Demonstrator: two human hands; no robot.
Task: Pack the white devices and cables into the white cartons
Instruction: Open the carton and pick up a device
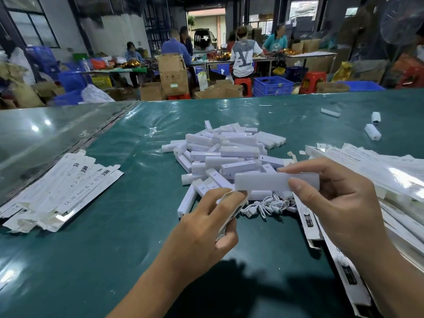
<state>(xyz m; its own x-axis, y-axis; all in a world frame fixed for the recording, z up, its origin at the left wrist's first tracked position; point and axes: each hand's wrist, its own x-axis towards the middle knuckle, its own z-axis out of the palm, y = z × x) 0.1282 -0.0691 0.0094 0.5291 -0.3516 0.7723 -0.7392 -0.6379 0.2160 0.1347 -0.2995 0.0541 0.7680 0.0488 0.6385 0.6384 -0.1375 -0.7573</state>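
Head view shows a long white translucent plastic bar-shaped device [270,182] held level above the table, pinched at its far end between the thumb and curled fingers of the right hand [339,198]. Its near end points at the left hand [206,228], which grips a narrow white printed cardboard carton [231,211] with its open flap end turned up toward the device; the two are close, and I cannot tell whether they touch. Just beyond both hands lies a loose heap of more white bar devices [224,152], and directly under the held device sits a tangle of white USB cables [266,206]. Outward of the right hand spreads a stack of flat white cartons with black print [371,166]. Well out from the left hand lies a second fan of flattened white cartons [62,191]. All rest on a table covered in glossy green plastic sheet [128,226]. Far beyond the right hand, three stray white devices [372,131] lie apart.
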